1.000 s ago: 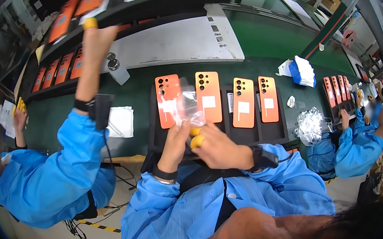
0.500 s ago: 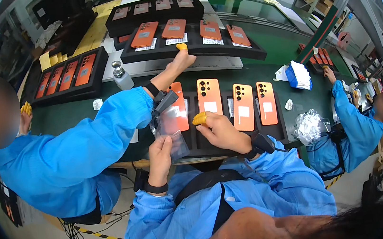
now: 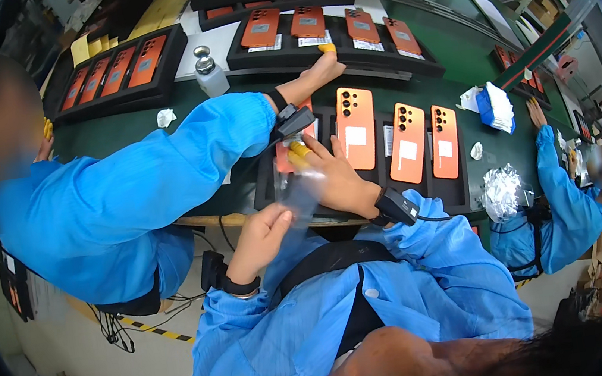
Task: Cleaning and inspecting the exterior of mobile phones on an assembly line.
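Observation:
My left hand (image 3: 262, 239) pinches a clear plastic sleeve (image 3: 301, 197) near the bench's front edge. My right hand (image 3: 344, 180), with yellow finger cots, reaches across to the leftmost orange phone (image 3: 285, 161); its fingers are stretched out over the phone's back. That phone is partly hidden by my fingers and a co-worker's wrist. To its right, a taller-standing orange phone (image 3: 359, 152), another phone (image 3: 405, 168) and a third phone (image 3: 446, 165) lie back up in the black foam tray (image 3: 433, 194), each with a white label.
A co-worker's sleeve (image 3: 184, 157) crosses from the left, the hand (image 3: 323, 72) at a farther black tray (image 3: 277, 57) of phones. A pump bottle (image 3: 210, 75), another phone tray (image 3: 121, 97), crumpled clear film (image 3: 503, 192) and a blue box of white wipes (image 3: 494, 108) stand around.
My right hand has moved left from beside the second phone onto the leftmost one, its fingers spreading. The plastic sleeve has shifted with my left hand. The whole view has tilted slightly.

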The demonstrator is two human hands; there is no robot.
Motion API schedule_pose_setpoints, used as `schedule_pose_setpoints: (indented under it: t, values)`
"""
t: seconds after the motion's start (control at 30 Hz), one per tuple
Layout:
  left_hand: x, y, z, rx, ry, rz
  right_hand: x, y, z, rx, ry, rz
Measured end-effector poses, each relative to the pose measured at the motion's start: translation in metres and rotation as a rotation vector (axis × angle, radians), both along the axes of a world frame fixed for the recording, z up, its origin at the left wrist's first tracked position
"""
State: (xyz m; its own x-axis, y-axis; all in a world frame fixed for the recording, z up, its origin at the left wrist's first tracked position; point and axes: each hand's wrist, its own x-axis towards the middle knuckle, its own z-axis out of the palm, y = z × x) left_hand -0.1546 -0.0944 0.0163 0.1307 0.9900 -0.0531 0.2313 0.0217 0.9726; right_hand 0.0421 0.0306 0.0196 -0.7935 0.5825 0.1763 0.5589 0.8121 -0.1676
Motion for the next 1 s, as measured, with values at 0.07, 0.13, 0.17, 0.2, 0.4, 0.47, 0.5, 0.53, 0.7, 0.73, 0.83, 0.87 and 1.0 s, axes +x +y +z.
schedule_pose_setpoints:
  t: [0.07, 0.13, 0.17, 0.2, 0.4, 0.47, 0.5, 0.53, 0.7, 0.73, 0.83, 0.87, 1.0]
  values:
    - [-0.001, -0.009, 0.010, 0.009, 0.034, 0.032, -0.003, -0.001, -0.005, 0.078, 0.070, -0.006]
    - [-0.004, -0.013, 0.016, 0.046, 0.223, 0.089, -0.002, -0.002, 0.001, 0.059, -0.029, 0.002]
    - [-0.005, -0.014, 0.019, 0.035, 0.219, 0.093, -0.004, -0.002, 0.004, 0.062, -0.038, -0.021]
    - [-0.005, -0.014, 0.021, 0.137, 0.268, 0.121, -0.006, -0.002, 0.004, 0.066, -0.047, -0.044]
    - [0.006, -0.014, 0.026, 0.381, 0.337, 0.110, -0.032, 0.003, 0.000, 0.272, 0.105, -0.016]
    - [0.010, -0.014, 0.023, 0.406, 0.322, 0.090, -0.039, 0.003, 0.002, 0.236, 0.016, -0.011]
    - [0.011, -0.014, 0.017, 0.415, 0.336, 0.075, -0.042, 0.003, 0.003, 0.313, 0.095, 0.018]
    - [0.011, -0.014, 0.014, 0.424, 0.353, 0.061, -0.044, 0.002, 0.002, 0.314, 0.096, 0.016]
    - [0.011, -0.010, 0.016, 0.428, 0.327, 0.109, -0.043, 0.000, 0.001, 0.267, 0.113, 0.058]
    - [0.011, -0.010, 0.016, 0.441, 0.325, 0.125, -0.042, 0.000, 0.001, 0.255, 0.132, 0.057]
    - [0.009, -0.007, 0.016, 0.449, 0.347, 0.144, -0.042, 0.003, 0.003, 0.251, 0.183, 0.100]
    - [0.008, -0.005, 0.016, 0.461, 0.353, 0.151, -0.042, 0.004, 0.004, 0.253, 0.185, 0.094]
    - [0.007, 0.003, 0.019, 0.524, 0.401, 0.187, -0.042, 0.002, 0.001, 0.229, 0.220, 0.102]
